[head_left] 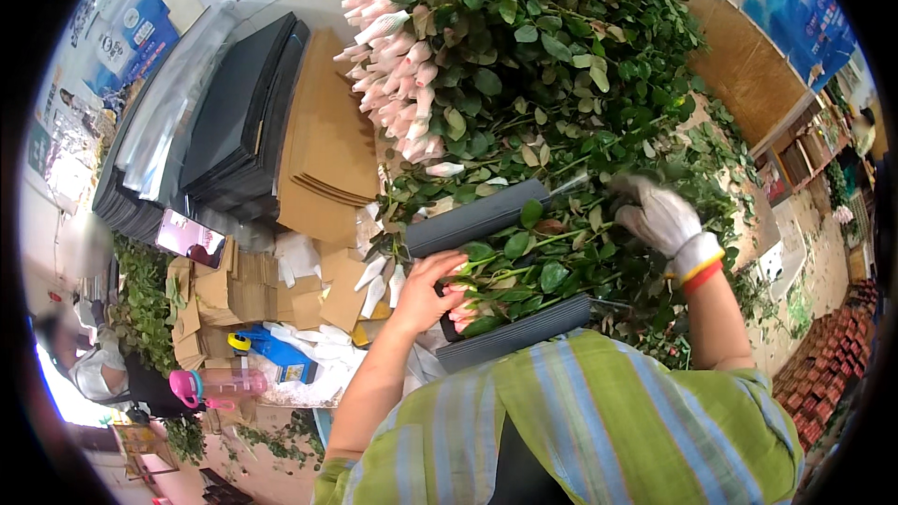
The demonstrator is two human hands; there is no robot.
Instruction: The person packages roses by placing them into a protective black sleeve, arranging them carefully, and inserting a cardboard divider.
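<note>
Pink roses (458, 310) lie in a trough between two dark grey ribbed pads (482, 217), their leafy stems (552, 257) stretching to the right. My left hand (426, 295), bare, curls round the rose heads at the trough's left end, thumb and fingers against the blooms. Over the stem end, on the right, is my right hand (659, 220) in a whitish glove with a red and yellow cuff. Its fingers are bent toward the leaves and partly smeared by motion, so whether they grip a stem is hidden.
Behind the trough rises a big pile of roses in white net sleeves (393, 84). Cardboard sheets (323, 150) and black boards (243, 112) stand back left. Left are a phone (190, 238), a blue tape dispenser (281, 355) and a pink bottle (220, 388); another person (103, 369) is far left.
</note>
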